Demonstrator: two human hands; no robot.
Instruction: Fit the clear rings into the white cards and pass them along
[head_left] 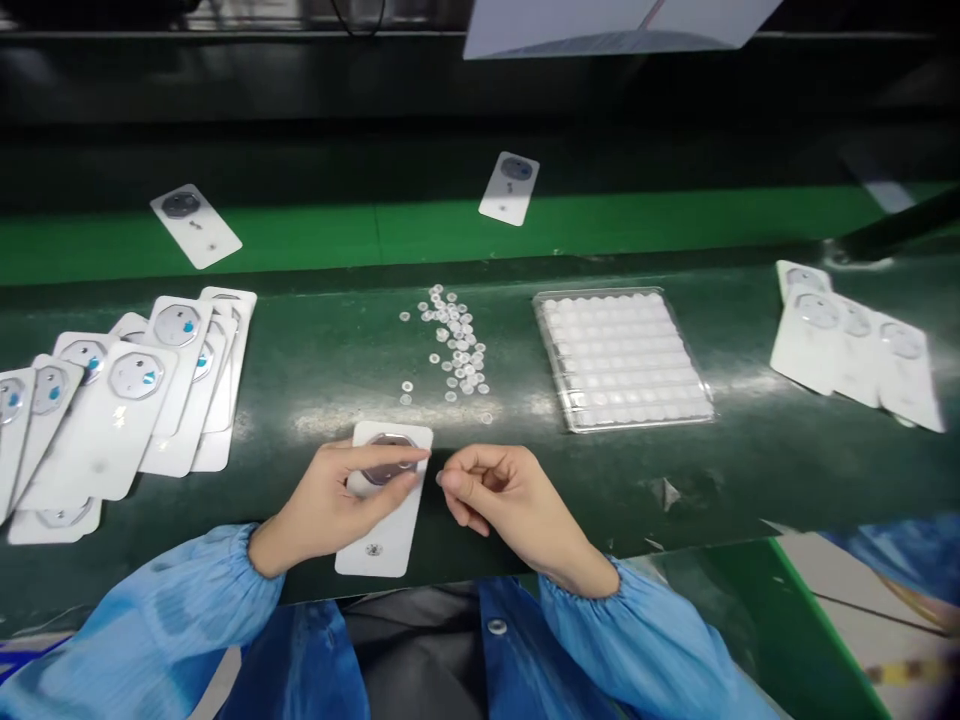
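A white phone back panel (386, 535) with a dark octagonal camera window (382, 462) lies in front of me near the bench edge. My left hand (337, 500) grips it from the left, thumb and index finger reaching across the camera window. Just right of the panel, my right hand (499, 490) pinches a small translucent disc (440, 479) between thumb and index finger, the other fingers curled. Farther back is a loose scatter of similar small clear discs (461, 345).
Overlapping white panels (131, 420) cover the left of the bench, and several more (847, 335) lie at the right. A clear tray (561, 385) holds rows of white round pieces. Two panels, one at left (206, 235) and one nearer the middle (504, 205), rest on the green strip behind.
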